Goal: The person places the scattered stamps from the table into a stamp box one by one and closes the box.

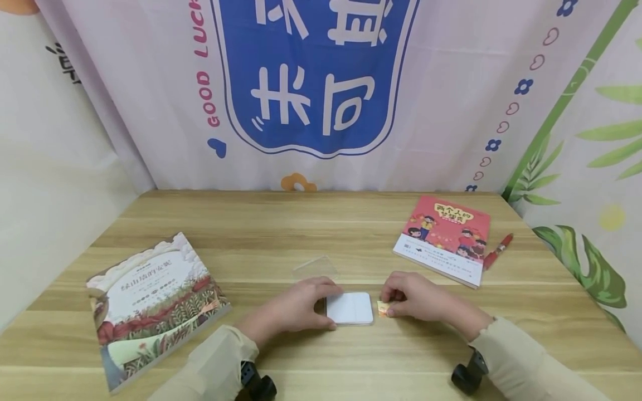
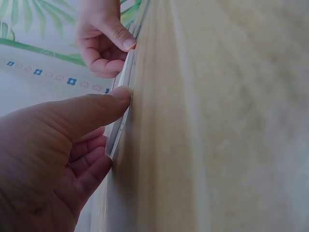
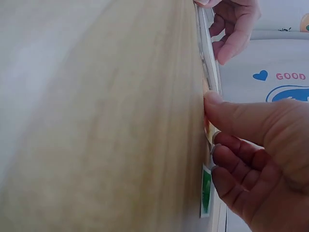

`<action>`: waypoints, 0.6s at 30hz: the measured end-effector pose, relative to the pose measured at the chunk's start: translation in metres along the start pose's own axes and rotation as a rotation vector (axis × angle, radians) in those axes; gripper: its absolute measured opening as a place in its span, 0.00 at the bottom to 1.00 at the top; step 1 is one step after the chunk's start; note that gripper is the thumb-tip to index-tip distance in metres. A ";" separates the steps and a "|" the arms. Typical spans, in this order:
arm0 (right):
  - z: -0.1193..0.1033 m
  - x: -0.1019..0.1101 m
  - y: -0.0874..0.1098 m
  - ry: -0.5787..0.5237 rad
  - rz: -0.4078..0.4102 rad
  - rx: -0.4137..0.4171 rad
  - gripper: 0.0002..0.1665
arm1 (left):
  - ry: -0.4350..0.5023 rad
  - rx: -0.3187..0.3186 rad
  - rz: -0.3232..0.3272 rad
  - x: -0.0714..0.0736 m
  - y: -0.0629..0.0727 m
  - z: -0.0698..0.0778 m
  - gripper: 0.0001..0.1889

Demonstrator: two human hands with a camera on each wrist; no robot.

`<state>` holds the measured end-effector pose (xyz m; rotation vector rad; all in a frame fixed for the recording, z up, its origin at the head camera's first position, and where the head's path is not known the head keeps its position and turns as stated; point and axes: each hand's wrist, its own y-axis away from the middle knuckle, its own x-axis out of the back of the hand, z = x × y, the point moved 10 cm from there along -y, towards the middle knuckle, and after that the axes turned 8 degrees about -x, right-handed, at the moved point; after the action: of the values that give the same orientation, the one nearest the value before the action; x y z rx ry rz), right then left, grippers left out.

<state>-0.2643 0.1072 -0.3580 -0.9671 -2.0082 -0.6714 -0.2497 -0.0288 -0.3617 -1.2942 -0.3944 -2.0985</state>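
Gripping a flat white case (image 1: 350, 309) by its left end, well in from the far edge of the tabletop (image 1: 271, 228), the half-curled left hand (image 1: 305, 304) faces the right hand (image 1: 415, 296), pinching a small yellow-orange piece (image 1: 382, 308), possibly card, just beside the case.

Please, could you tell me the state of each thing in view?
White slab: flat, held by the left hand
Orange card: pinched by the right hand
Clear piece: lying flat, apart from the slab
Green piece: state unclear
Red book: closed, flat
Other book: closed, flat
Pen: lying flat; capped or not, unclear
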 end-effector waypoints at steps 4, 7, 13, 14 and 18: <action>0.003 0.000 -0.002 -0.033 -0.006 -0.046 0.07 | 0.029 0.007 0.001 0.000 -0.001 -0.002 0.32; 0.004 0.000 -0.002 -0.053 0.000 -0.063 0.09 | 0.044 0.016 -0.004 0.000 -0.002 -0.003 0.31; 0.003 0.000 -0.002 -0.079 0.011 -0.061 0.10 | 0.089 0.035 -0.002 0.001 -0.001 -0.005 0.31; 0.003 0.000 -0.002 -0.079 0.014 -0.061 0.10 | 0.100 0.039 0.000 0.000 0.000 -0.005 0.31; 0.002 0.001 -0.001 -0.047 0.049 -0.048 0.10 | 0.154 0.049 0.018 -0.003 0.002 -0.009 0.31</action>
<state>-0.2664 0.1080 -0.3584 -1.0655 -2.0108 -0.6785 -0.2536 -0.0342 -0.3689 -1.0951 -0.3637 -2.1428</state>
